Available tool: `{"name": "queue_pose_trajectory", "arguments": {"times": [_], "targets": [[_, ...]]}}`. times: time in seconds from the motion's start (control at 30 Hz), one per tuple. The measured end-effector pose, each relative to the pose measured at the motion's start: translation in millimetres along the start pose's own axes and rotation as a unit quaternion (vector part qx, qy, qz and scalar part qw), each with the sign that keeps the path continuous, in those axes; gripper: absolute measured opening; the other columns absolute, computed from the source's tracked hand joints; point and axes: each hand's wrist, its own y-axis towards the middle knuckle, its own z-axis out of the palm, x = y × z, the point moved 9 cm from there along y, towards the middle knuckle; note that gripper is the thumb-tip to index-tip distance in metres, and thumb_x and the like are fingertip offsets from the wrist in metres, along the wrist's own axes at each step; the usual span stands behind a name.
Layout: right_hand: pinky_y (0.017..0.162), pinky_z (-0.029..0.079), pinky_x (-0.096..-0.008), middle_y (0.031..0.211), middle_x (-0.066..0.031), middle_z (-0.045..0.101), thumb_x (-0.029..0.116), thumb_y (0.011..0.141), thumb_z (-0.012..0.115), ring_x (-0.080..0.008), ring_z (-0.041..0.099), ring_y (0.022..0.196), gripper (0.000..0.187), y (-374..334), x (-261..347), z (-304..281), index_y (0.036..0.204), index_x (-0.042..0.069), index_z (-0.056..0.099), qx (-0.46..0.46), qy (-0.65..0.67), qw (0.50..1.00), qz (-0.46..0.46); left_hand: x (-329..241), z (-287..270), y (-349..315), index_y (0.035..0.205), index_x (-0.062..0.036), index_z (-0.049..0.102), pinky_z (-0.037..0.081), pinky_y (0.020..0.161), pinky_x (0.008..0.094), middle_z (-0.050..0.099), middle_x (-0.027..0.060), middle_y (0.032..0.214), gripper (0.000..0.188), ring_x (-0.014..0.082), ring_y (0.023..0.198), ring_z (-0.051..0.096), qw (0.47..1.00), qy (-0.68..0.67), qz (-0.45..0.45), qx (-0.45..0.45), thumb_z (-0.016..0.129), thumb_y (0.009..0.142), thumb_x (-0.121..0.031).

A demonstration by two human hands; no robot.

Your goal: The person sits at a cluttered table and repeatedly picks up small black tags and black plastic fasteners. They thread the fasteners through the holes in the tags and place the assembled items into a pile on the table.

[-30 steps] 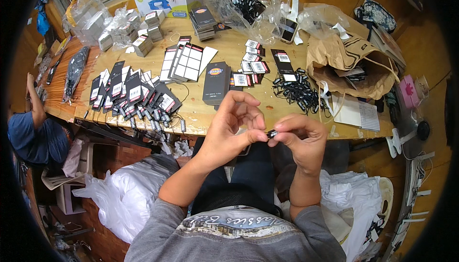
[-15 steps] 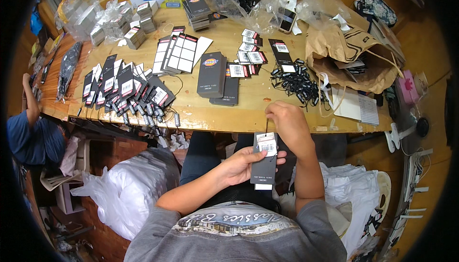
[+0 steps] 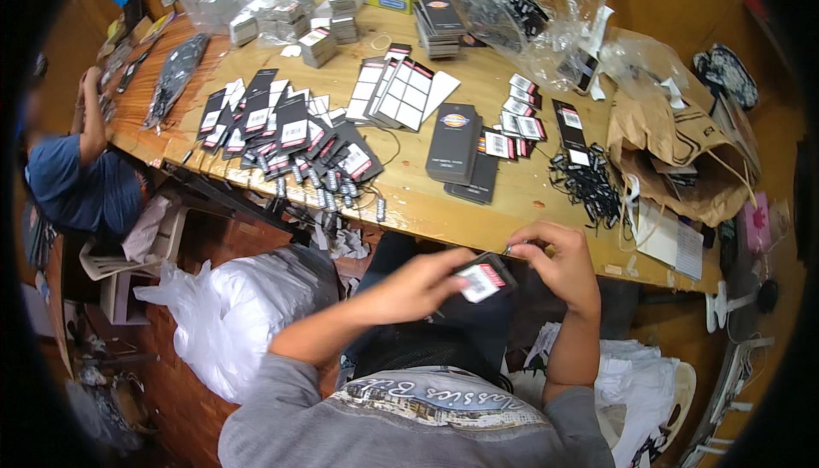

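Observation:
Above my lap, just off the table's front edge, my left hand (image 3: pixel 422 287) grips a black hang tag (image 3: pixel 488 280) with a white barcode label, tilted and slightly blurred. To its right, my right hand (image 3: pixel 559 261) pinches the tag's dark string close to the tag's upper end. On the table ahead lie a stack of black tags (image 3: pixel 452 151) and several small barcode tags (image 3: pixel 519 118). A tangle of black tag strings (image 3: pixel 587 185) sits to their right. Left of the stack spreads a heap of strung tags (image 3: pixel 290 131).
White label cards (image 3: pixel 401 93) lie mid-table, with small card stacks (image 3: pixel 318 46) behind. An open brown paper bag (image 3: pixel 665 135) stands at the right. A bulging white plastic bag (image 3: pixel 256 314) rests on the floor. Another person (image 3: pixel 85 161) sits at the far left.
My left hand has turned the tag from upright to a slant and raised it towards the table edge. My right hand still pinches the string. The view has swung left.

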Motion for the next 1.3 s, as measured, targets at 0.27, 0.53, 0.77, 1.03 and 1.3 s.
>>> {"name": "queue_pose_trajectory", "arguments": {"times": [0.27, 0.53, 0.77, 1.03, 1.3], "targets": [[0.046, 0.040, -0.0189, 0.063, -0.0048, 0.057, 0.002, 0.075, 0.053, -0.0054, 0.049, 0.050, 0.016, 62, 55, 130, 0.091, -0.002, 0.057, 0.121, 0.371, 0.921, -0.003, -97, -188, -34, 0.085, -0.0096, 0.060, 0.026, 0.086, 0.0414, 0.056, 0.0035, 0.076, 0.032, 0.0211, 0.089, 0.048, 0.762, 0.638, -0.020, -0.105, 0.049, 0.060, 0.008], [0.060, 0.046, -0.0308, 0.078, -0.0090, 0.060, 0.014, 0.070, 0.060, -0.0203, 0.057, 0.062, 0.024, 87, 74, 115, 0.092, 0.006, 0.059, -0.023, -0.066, 0.981, -0.183, -53, -256, 33, 0.087, -0.0148, 0.061, 0.026, 0.087, 0.0430, 0.051, 0.0042, 0.096, 0.024, 0.0216, 0.099, 0.043, 0.695, 0.713, -0.009, -0.096, 0.054, 0.068, -0.002], [0.083, 0.037, -0.0358, 0.106, -0.0102, 0.048, 0.033, 0.046, 0.075, -0.0282, 0.041, 0.102, 0.070, 146, -3, 29, 0.108, 0.008, 0.051, 0.023, -0.328, 0.944, 0.015, -8, -204, 158, 0.109, -0.0164, 0.050, 0.030, 0.086, 0.0458, 0.041, 0.0064, 0.113, 0.069, 0.0265, 0.110, 0.032, 0.778, 0.622, -0.030, -0.087, 0.072, 0.050, -0.043], [0.086, 0.033, -0.0400, 0.105, -0.0083, 0.047, 0.036, 0.045, 0.076, -0.0260, 0.038, 0.105, 0.067, 160, -14, 35, 0.100, 0.007, 0.054, 0.064, -0.364, 0.929, 0.035, 9, -200, 181, 0.106, -0.0145, 0.050, 0.028, 0.084, 0.0500, 0.043, 0.0116, 0.108, 0.076, 0.0298, 0.110, 0.032, 0.769, 0.630, -0.087, -0.066, 0.076, 0.040, -0.040], [0.079, 0.038, -0.0386, 0.101, -0.0082, 0.052, 0.026, 0.047, 0.077, -0.0244, 0.045, 0.100, 0.050, 166, -2, 20, 0.088, 0.005, 0.057, -0.067, -0.298, 0.952, -0.025, -44, -215, 155, 0.098, -0.0107, 0.050, 0.044, 0.064, 0.0295, 0.059, 0.0127, 0.081, 0.040, 0.0215, 0.075, 0.058, 0.880, 0.359, 0.110, -0.290, 0.063, 0.062, 0.003]]}}
